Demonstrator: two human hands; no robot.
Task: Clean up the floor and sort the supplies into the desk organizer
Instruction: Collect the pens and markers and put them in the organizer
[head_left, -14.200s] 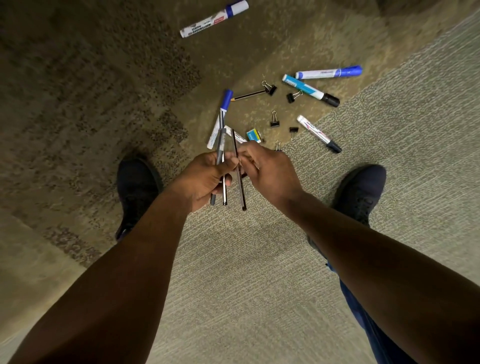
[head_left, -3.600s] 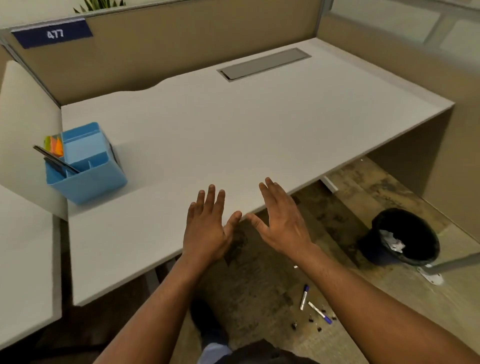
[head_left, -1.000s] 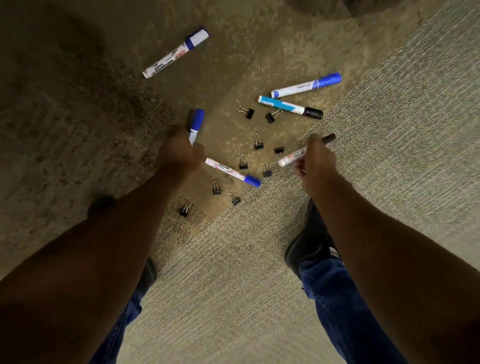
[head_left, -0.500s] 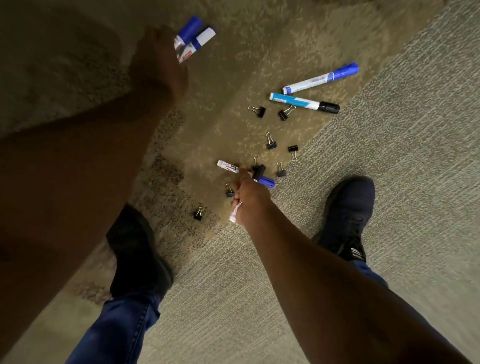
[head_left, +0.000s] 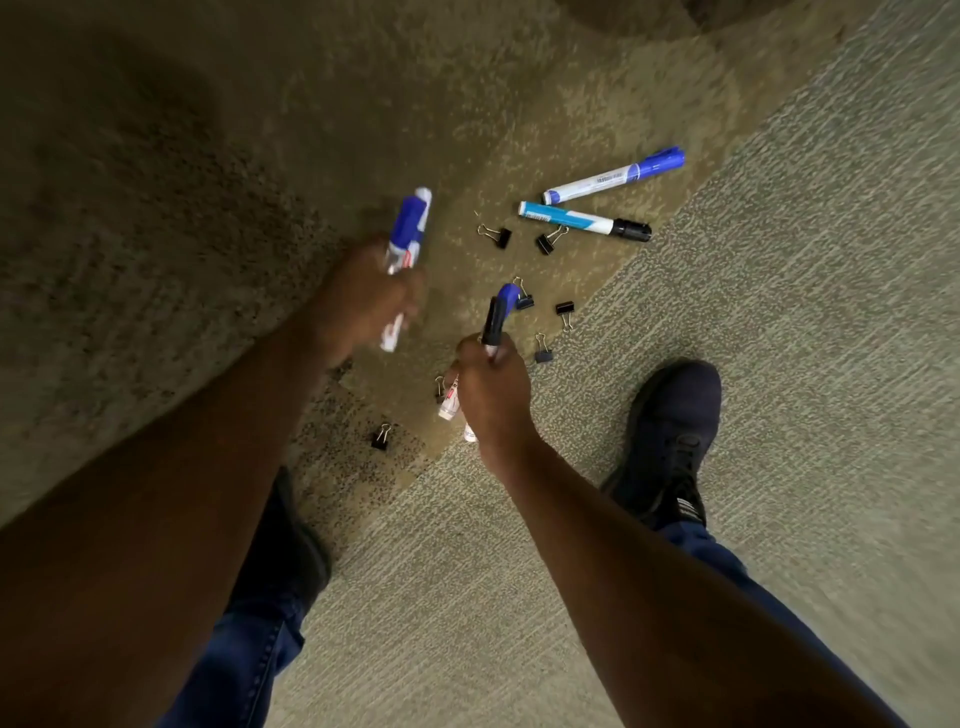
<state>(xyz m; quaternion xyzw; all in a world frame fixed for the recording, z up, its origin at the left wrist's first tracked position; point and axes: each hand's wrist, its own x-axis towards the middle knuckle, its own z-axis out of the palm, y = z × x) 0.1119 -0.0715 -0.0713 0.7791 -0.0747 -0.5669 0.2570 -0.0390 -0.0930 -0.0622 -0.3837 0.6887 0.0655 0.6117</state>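
Observation:
I look straight down at the carpet. My left hand (head_left: 363, 296) grips two blue-capped white markers (head_left: 410, 223) side by side, caps pointing away from me. My right hand (head_left: 493, 389) grips two markers (head_left: 496, 312), one with a blue cap and one with a black cap; their white ends stick out below the fist. On the floor beyond lie a blue-capped marker (head_left: 613, 174) and a teal-and-white marker with a black cap (head_left: 582, 221). Several black binder clips (head_left: 501, 236) are scattered around my hands. The desk organizer is out of view.
My right shoe (head_left: 670, 441) stands on the lighter grey-green carpet; my left shoe (head_left: 291, 551) is mostly hidden under my left forearm. A darker brown carpet area fills the top and left. One binder clip (head_left: 380, 436) lies apart, near my left leg.
My left hand came back from the far left with a second marker in its grip. My right hand lifted the blue-capped marker off the floor and now holds two.

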